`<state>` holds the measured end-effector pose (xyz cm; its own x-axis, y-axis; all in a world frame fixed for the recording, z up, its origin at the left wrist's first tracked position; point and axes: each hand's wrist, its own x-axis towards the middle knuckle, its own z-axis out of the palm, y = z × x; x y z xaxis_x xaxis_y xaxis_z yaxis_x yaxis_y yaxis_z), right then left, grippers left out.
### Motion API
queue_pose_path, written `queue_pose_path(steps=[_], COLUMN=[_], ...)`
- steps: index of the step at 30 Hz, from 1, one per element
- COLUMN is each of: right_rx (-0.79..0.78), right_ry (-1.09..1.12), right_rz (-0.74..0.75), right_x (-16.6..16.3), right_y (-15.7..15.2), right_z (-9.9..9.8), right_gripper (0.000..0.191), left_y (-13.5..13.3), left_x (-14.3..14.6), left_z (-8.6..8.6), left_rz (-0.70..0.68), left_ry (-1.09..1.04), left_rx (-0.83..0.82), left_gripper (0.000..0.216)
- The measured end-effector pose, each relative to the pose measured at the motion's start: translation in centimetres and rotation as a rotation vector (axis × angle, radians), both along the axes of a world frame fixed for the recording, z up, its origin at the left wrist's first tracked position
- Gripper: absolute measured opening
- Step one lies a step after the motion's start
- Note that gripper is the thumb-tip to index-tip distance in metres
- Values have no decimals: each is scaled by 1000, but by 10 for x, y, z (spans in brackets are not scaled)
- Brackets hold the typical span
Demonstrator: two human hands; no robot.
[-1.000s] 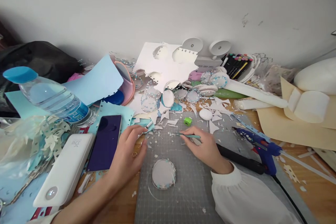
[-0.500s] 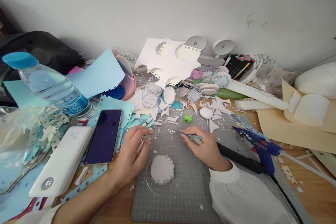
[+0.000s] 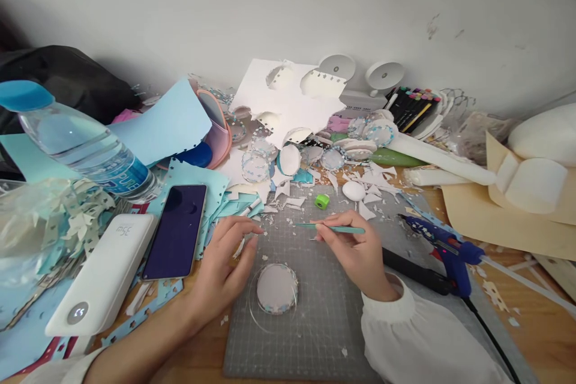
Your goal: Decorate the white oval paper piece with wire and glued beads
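Note:
Between the thumb and fingers of my right hand (image 3: pixel 353 252) is a pair of teal tweezers (image 3: pixel 344 229), tips pointing left over the grey cutting mat (image 3: pixel 324 336). Whether the tips hold a scrap is too small to tell. My left hand (image 3: pixel 229 258) hovers at the mat's left edge, fingers curved and apart, holding nothing. Below and between the hands lies a round white disc (image 3: pixel 277 289) with small pale blue and white bits around its rim; a clear thread loops beside it. Ahead of the tweezers sit a small green block (image 3: pixel 321 201) and a white egg-shaped piece (image 3: pixel 353 191).
A blue glue gun (image 3: pixel 450 252) lies at right with its cord. On the left are a phone (image 3: pixel 175 231), a white power bank (image 3: pixel 103 273) and a tilted water bottle (image 3: pixel 85 144). Paper scraps, decorated discs (image 3: pixel 333 158) and a cut white sheet (image 3: pixel 288 102) pile up behind.
My right hand has turned and shifted slightly right and up; the tweezers now lie more level, more of them showing. My left hand keeps nearly the same pose.

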<state>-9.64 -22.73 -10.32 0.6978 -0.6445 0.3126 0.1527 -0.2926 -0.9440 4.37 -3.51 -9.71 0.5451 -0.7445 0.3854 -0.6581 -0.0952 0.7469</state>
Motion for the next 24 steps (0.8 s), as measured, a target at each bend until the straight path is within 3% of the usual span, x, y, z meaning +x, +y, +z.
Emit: queue_pose_path(steps=[2,5,9,15,24], right_rx=[93,110,-44,-32,-292], right_ry=[-36,-52,-29,0,74], right_rz=[17,29,-8,12,50], right_x=[0,0,0,0,-1], right_y=[6,9,4,4,-2], right_z=[3,3,-3,-2,-9], right_gripper=[8,8,8,7,11], left_y=[-1,-2,-2,0,-2], left_x=[-1,-1,-1,0,-1], left_z=[1,2,1,0,2], left_rz=[-11,-15,8,23,24], left_ry=[12,31,101,173,218], left_rx=[10,19,2,-3,-37], left_gripper=[18,16,16,16,19])
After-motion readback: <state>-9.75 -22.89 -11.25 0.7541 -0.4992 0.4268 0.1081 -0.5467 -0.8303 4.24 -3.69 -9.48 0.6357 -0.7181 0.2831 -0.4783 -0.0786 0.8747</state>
